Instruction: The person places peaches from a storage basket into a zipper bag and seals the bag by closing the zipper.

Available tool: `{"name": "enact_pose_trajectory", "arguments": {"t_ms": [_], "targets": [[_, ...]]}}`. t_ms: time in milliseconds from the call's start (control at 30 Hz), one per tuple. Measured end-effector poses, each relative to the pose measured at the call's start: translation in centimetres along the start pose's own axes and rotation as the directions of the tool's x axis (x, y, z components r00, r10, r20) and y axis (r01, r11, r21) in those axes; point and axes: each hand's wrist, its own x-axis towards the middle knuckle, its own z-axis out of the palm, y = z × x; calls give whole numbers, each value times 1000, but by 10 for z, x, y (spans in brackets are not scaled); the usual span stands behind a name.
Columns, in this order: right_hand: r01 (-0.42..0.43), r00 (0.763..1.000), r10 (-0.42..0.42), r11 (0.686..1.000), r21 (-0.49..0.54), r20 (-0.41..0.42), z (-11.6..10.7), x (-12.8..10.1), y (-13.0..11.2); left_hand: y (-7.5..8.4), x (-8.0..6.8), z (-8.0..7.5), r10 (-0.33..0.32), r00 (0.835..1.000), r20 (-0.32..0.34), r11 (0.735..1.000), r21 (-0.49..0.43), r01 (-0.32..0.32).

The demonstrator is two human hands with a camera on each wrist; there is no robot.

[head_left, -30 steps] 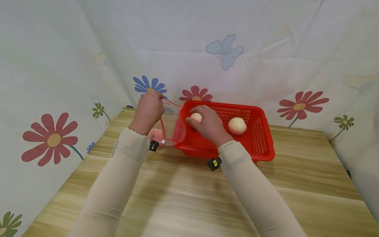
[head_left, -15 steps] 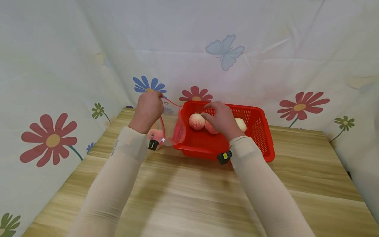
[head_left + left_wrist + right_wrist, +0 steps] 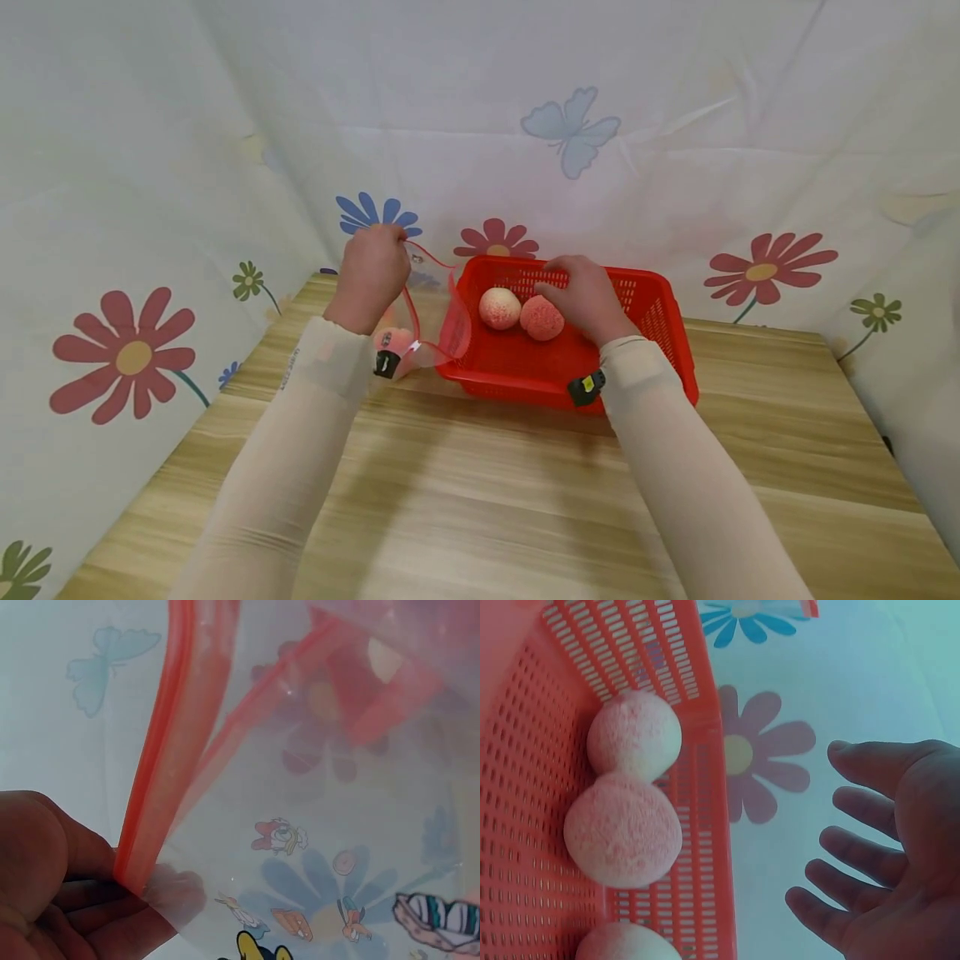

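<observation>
My left hand pinches the corner of a clear zip bag at its red zip edge. The bag carries small cartoon prints, and its mouth gapes toward the basket. Through its wall a pink peach-like ball shows low in the bag. Over the right part of the red basket hovers my right hand, fingers spread loosely and holding nothing. Two peach-like balls, one pale and speckled and one deeper pink, lie in the basket. A third ball appears at the bottom of the right wrist view; the hand hides it from the head view.
The basket has slotted walls and stands on a wood-grain table, close to the back. A white curtain with flowers and a butterfly hangs behind and at both sides. The bag's opening overlaps the basket's left end.
My right hand has moved rightward over the basket, from the speckled ball past the pink one, uncovering both. The left hand keeps its grip on the bag and has risen slightly.
</observation>
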Motion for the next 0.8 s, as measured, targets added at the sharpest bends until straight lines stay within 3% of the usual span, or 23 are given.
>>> {"name": "enact_pose_trajectory", "arguments": {"t_ms": [267, 800], "targets": [[-43, 998, 44, 999, -10, 35, -5, 5, 12, 2, -8, 3, 68, 998, 15, 998, 6, -68], [-85, 993, 92, 992, -89, 76, -15, 16, 28, 5, -14, 9, 93, 996, 14, 996, -2, -93]]}}
